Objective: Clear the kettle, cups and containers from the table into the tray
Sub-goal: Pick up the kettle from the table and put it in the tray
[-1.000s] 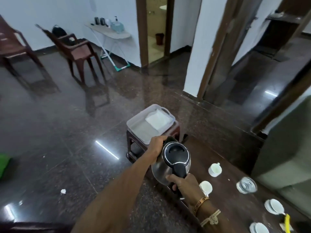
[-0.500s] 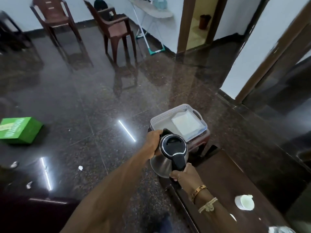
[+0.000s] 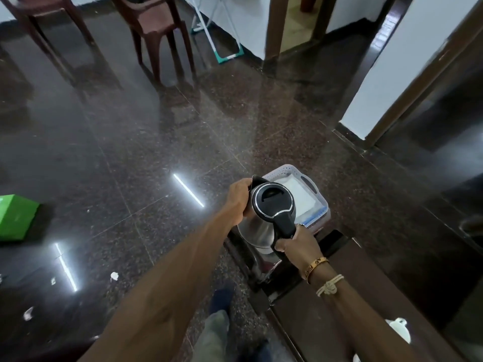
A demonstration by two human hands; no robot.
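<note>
A person holds a steel kettle (image 3: 264, 220) with a black lid in the air, just in front of a white tray (image 3: 311, 190) and partly covering its near side. The right hand (image 3: 295, 244) is wrapped tight around the kettle's black handle; the left hand (image 3: 239, 201) is cupped against the kettle's far side by the spout. Below and nearer than the kettle runs a dark desk (image 3: 339, 304), with a white cup (image 3: 400, 330) at its near right edge.
</note>
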